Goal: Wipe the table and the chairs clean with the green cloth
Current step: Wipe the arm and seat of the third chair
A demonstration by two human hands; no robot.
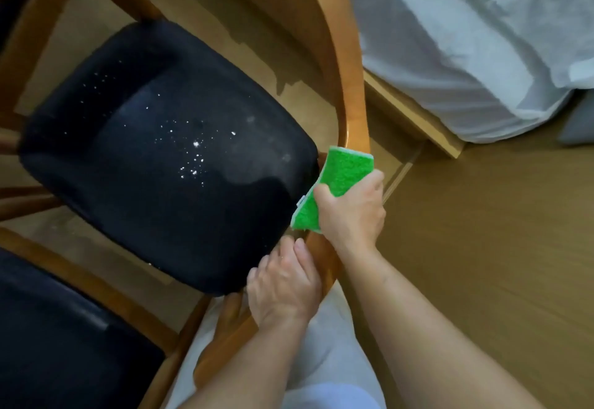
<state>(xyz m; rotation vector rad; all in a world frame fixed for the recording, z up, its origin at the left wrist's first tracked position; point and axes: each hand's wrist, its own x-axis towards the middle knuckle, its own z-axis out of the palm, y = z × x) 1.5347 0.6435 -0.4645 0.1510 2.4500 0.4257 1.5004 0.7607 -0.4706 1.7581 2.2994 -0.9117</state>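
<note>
Left hand: our left hand point(283, 283) is nearest to us, fingers curled over the curved wooden backrest rail point(348, 93) and gripping it to steady the chair.
Right hand: just beyond, our right hand point(352, 212) has its fingers and thumb wrapped round the lower half of the green cloth point(334, 183), holding it against the same rail.
Green cloth: we judge it light, soft and a little springy, more a thick pad than a loose rag; it bends over the rail edge. A white backing shows along its border. We would hold it across the middle, so the free half can fold round the wood.
Rail: smooth, varnished, probably slippery; the cloth should slide along it easily, so the steadying grip matters.
Seat: the dark cushion point(167, 151) lies beyond the hands, speckled with white crumbs point(193, 158) and dusty smears. We expect fabric to drag at the cloth more than wood.
Second chair: another dark seat point(58, 328) sits at lower left.
Far side: white bedding point(466, 39) on a low wooden frame.
</note>
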